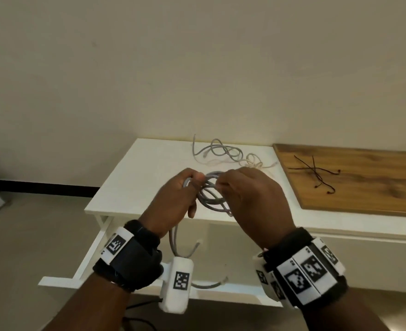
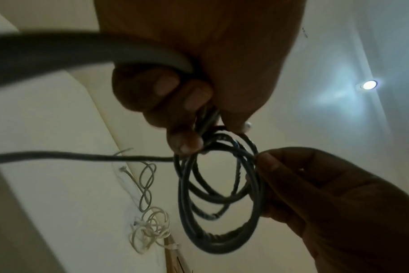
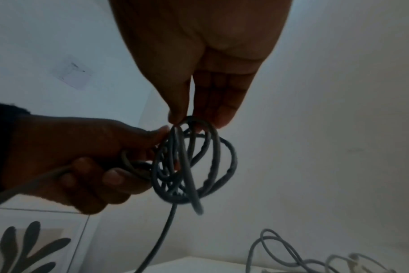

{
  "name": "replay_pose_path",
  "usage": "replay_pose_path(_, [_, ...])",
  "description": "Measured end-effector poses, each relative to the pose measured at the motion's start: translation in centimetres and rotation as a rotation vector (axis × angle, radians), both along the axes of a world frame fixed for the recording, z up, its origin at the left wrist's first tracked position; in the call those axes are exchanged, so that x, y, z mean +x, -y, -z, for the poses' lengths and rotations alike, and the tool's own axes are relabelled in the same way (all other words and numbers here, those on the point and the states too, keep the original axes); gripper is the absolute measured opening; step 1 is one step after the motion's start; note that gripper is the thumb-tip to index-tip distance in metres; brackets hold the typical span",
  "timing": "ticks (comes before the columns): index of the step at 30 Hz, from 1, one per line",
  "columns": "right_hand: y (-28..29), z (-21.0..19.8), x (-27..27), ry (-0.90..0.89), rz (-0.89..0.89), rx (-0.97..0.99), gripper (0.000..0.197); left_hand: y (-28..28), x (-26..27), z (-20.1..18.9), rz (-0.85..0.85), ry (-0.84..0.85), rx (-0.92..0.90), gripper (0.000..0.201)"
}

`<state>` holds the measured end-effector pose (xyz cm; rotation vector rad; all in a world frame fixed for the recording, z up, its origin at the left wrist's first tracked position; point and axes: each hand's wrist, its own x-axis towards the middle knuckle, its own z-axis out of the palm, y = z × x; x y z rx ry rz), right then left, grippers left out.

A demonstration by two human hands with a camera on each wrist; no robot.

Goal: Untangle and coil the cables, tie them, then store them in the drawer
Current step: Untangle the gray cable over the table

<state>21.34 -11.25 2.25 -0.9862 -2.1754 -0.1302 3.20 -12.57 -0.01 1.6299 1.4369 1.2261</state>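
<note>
A grey cable coil [image 1: 212, 193] hangs in the air above the white table [image 1: 135, 177], held between both hands. My left hand [image 1: 177, 194] grips one side of the coil [image 2: 213, 194] with curled fingers [image 2: 168, 92]. My right hand [image 1: 242, 194] pinches the top loop of the coil [image 3: 194, 162] between thumb and fingertips [image 3: 222, 116]. A loose end of the cable [image 1: 185, 244] droops below the left hand over the open drawer [image 1: 97, 254]. A second grey cable [image 1: 221, 151] lies tangled with a white cable [image 1: 257, 163] at the back of the table.
Thin dark ties [image 1: 316, 175] lie on the wooden board [image 1: 364, 187] at the right. Another grey cable [image 1: 211, 284] lies in the drawer's front. A beige wall stands behind the table. A framed leaf picture [image 3: 28, 243] shows low in the right wrist view.
</note>
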Motion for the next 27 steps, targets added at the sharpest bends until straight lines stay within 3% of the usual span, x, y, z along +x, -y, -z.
replay_pose_path(2, [-0.4, 0.3, 0.2, 0.052, 0.04, -0.02, 0.002, 0.0, 0.3, 0.4, 0.053, -0.029, -0.069, 0.032])
replay_pose_path(7, [0.1, -0.1, -0.2, 0.192, 0.142, -0.06, 0.015, -0.3, 0.0, 0.7, -0.006, 0.024, -0.054, 0.02])
replay_pose_path(12, [0.6, -0.3, -0.8, 0.143, 0.222, 0.0, 0.009, -0.5, -0.2, 0.9, -0.123, 0.042, -0.048, 0.015])
replay_pose_path(14, [0.6, -0.3, -0.9, 0.05, 0.155, -0.03, 0.01, -0.6, -0.5, 1.0, -0.199, 0.083, -0.06, 0.013])
replay_pose_path(17, [0.6, -0.1, -0.8, -0.007, -0.014, -0.235, 0.014, -0.6, -0.8, 1.1, -0.241, 0.086, -0.066, 0.007])
replay_pose_path(19, [0.8, -0.2, -0.7, 0.143, 0.002, -0.327, 0.014, -0.6, -0.5, 1.1, -0.241, 0.044, -0.061, 0.006])
replay_pose_path(21, [0.9, -0.1, -0.6, 0.328, 0.11, -0.33, 0.036, -0.6, -0.1, 1.3, -0.227, -0.058, -0.037, 0.006])
replay_pose_path(22, [0.8, -0.1, -0.7, 0.33, 0.142, -0.328, 0.042, -0.5, 0.2, 1.5, -0.225, -0.1, -0.026, 0.006])
replay_pose_path(24, [0.5, -0.1, -0.5, 0.166, 0.107, -0.375, 0.041, -0.6, 0.4, 1.8, -0.251, -0.115, -0.018, 0.008])
replay_pose_path(27, [-0.2, -0.5, 0.2, -0.332, -0.144, -0.587, 0.03, -1.0, -0.8, 1.5, -0.358, 0.089, -0.059, 0.009])
